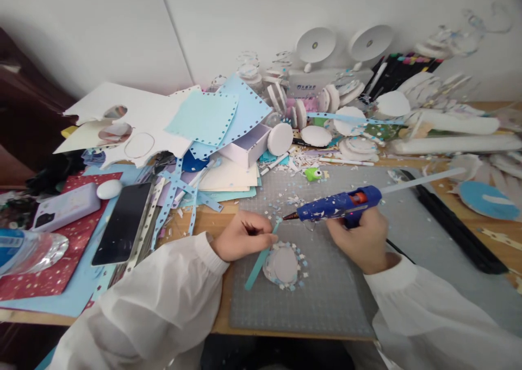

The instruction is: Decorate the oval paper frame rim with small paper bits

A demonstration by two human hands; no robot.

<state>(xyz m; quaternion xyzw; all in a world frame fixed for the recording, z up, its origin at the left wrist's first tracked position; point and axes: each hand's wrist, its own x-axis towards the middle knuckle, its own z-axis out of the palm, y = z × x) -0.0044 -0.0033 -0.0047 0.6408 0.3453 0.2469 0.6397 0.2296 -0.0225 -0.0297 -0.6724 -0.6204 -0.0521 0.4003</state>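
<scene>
My left hand (244,236) is closed, pinching a narrow teal paper strip (256,267) that slants over the mat. In my right hand (362,239) is a blue hot glue gun (326,207), its fingers wrapped round the handle. The gun's nozzle points left and sits close to the upper end of the strip; whether they touch I cannot tell. A translucent glue stick (424,181) sticks out of the gun's back. Just below my left hand lies a round white disc (283,264) edged with small white and blue stars.
A grey cutting mat (318,305) lies under my hands. White foam discs (280,138), paper scraps and a small box (247,146) crowd the back. Leftward are a phone (122,223) and a plastic bottle (32,250); rightward, a long black tool (457,229).
</scene>
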